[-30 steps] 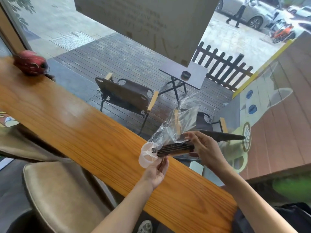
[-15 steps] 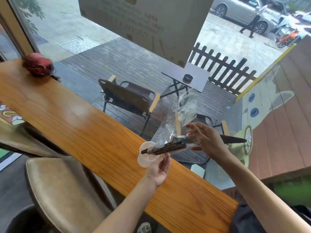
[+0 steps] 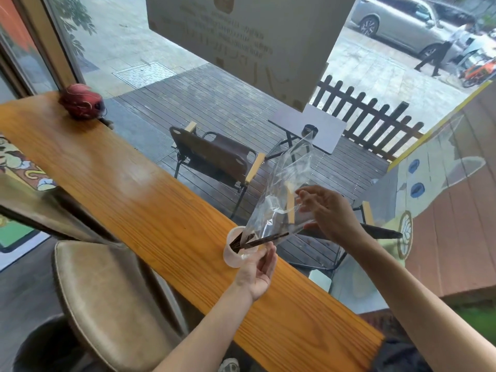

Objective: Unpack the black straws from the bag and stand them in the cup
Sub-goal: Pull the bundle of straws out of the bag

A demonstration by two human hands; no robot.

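The right hand (image 3: 330, 213) pinched the bag (image 3: 281, 200) tipped up so the straws (image 3: 257, 241) slid down into the cup (image 3: 236, 251), which the left hand (image 3: 259, 269) held steady with loosely curled fingers.

At the surface's (image 3: 139, 200) window edge, the right hand (image 3: 328, 213) tilts the clear bag (image 3: 284, 194); black straws (image 3: 257, 241) slant into the cup (image 3: 233, 253), which the left hand (image 3: 257, 269) holds.
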